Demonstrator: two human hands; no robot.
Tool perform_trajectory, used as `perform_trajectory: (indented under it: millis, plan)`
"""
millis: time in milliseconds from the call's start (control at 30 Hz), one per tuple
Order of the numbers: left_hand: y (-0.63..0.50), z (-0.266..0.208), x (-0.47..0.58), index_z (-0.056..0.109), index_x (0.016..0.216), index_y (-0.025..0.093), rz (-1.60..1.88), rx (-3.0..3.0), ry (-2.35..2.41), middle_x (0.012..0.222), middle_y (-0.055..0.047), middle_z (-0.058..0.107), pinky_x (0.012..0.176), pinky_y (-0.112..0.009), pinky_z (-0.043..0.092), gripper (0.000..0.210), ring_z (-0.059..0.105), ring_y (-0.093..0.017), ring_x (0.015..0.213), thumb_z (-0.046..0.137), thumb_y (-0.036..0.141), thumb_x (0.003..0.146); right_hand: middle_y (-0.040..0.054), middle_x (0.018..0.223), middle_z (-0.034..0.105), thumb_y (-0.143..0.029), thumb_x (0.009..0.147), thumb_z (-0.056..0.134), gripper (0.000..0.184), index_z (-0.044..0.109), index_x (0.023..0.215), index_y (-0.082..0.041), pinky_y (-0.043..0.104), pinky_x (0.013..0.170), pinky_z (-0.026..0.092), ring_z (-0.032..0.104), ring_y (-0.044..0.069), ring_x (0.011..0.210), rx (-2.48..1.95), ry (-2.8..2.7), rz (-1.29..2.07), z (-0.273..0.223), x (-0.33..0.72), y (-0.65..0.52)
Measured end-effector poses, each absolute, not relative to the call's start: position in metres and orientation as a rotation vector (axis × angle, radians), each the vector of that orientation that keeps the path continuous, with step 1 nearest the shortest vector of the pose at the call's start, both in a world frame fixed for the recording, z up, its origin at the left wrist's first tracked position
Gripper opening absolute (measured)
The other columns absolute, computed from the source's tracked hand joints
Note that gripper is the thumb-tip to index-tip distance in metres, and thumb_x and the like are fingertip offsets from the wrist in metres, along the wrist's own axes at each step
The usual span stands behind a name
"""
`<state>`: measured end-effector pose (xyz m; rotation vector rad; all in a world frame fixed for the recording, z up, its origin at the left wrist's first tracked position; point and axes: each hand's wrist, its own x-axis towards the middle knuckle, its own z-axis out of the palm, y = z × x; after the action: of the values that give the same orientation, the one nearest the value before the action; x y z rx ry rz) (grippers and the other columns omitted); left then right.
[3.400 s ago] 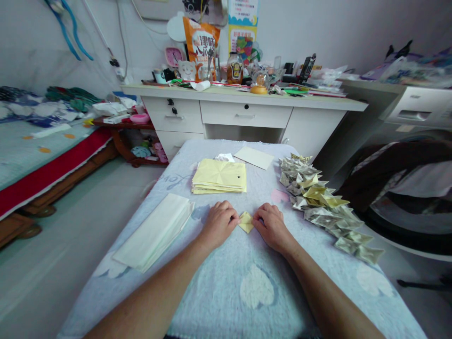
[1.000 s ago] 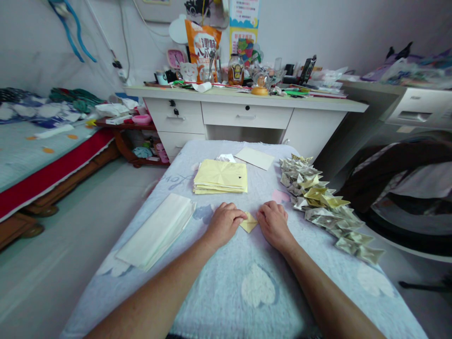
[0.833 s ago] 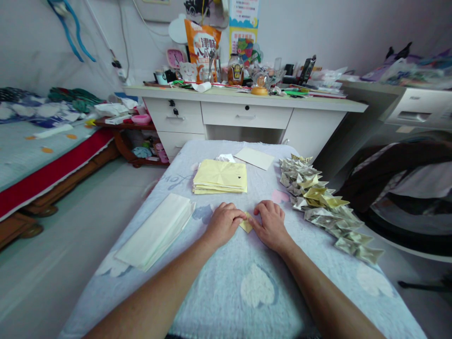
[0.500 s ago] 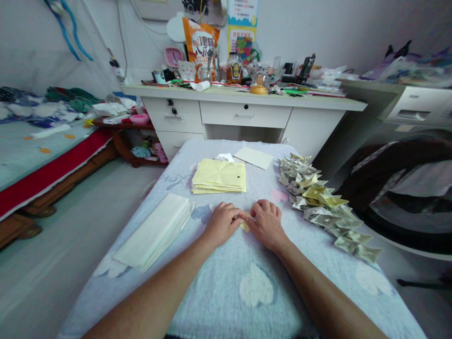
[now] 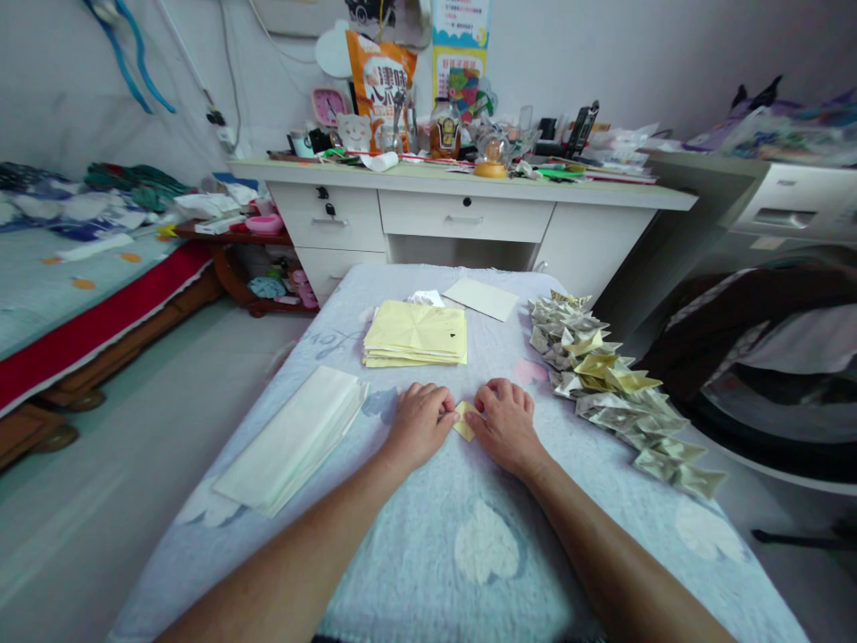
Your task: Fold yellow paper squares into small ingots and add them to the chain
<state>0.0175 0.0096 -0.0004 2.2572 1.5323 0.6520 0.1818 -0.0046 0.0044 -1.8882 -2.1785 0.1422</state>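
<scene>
A small folded piece of yellow paper (image 5: 464, 421) lies on the cloth-covered table between my two hands. My left hand (image 5: 421, 420) is at its left edge, fingers curled and fingertips touching or very near the paper. My right hand (image 5: 507, 420) rests on the right side of the paper, thumb on it and fingers curled. Just beyond the hands sits a stack of square yellow paper (image 5: 416, 335) with crease lines on the top sheet. To the left lies a pile of folded whitish paper (image 5: 291, 438).
Rows of folded paper pieces (image 5: 603, 384) line the table's right side. A pale card (image 5: 480, 297) and crumpled white tissue (image 5: 427, 298) lie at the back. Beyond stands a cluttered desk (image 5: 465, 214); a washing machine (image 5: 783, 232) is on the right, a bed (image 5: 87, 286) on the left.
My left hand has shifted slightly left, away from the right thumb, so more of the small yellow paper shows. My right hand has hardly moved.
</scene>
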Motion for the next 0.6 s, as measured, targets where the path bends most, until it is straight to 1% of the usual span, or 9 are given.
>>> perform_trajectory:
  millis: [133, 300, 433, 600]
  plan:
    - [0.007, -0.001, 0.018, 0.059, 0.077, 0.024, 0.604, 2.281, 1.674, 0.089, 0.000, 0.060, 0.077, -0.034, 0.032, 0.009, 0.049, -0.022, 0.091, 0.063, 0.032, 0.079, 0.0081, 0.113, 0.051, -0.039, 0.085, 0.053, 0.018, 0.058, 0.090, -0.022, 0.040, 0.087, 0.031, 0.044, 0.026, 0.101, -1.904, -2.167, 0.159, 0.005, 0.180, -0.004]
    - [0.008, -0.001, 0.018, 0.060, 0.077, 0.025, 0.553, 2.243, 1.711, 0.090, 0.000, 0.060, 0.078, -0.035, 0.031, 0.008, 0.049, -0.022, 0.093, 0.063, 0.032, 0.079, 0.0064, 0.113, 0.051, -0.037, 0.084, 0.055, 0.015, 0.059, 0.089, -0.024, 0.040, 0.087, 0.031, 0.044, 0.025, 0.102, -1.902, -2.140, 0.242, 0.006, 0.182, -0.003]
    - [0.009, 0.000, 0.018, 0.060, 0.078, 0.025, 0.532, 2.234, 1.716, 0.092, 0.000, 0.060, 0.079, -0.035, 0.031, 0.008, 0.048, -0.022, 0.094, 0.063, 0.032, 0.079, 0.0046, 0.115, 0.051, -0.030, 0.083, 0.055, 0.010, 0.061, 0.091, -0.026, 0.040, 0.091, 0.030, 0.043, 0.024, 0.106, -1.879, -2.121, 0.323, 0.007, 0.187, -0.002]
    - [0.008, 0.001, 0.018, 0.060, 0.078, 0.025, 0.514, 2.223, 1.727, 0.092, 0.000, 0.059, 0.078, -0.034, 0.031, 0.007, 0.048, -0.022, 0.094, 0.063, 0.032, 0.078, 0.0038, 0.116, 0.051, -0.022, 0.082, 0.055, 0.014, 0.062, 0.092, -0.028, 0.041, 0.091, 0.030, 0.043, 0.024, 0.108, -1.872, -2.117, 0.384, 0.008, 0.191, -0.001]
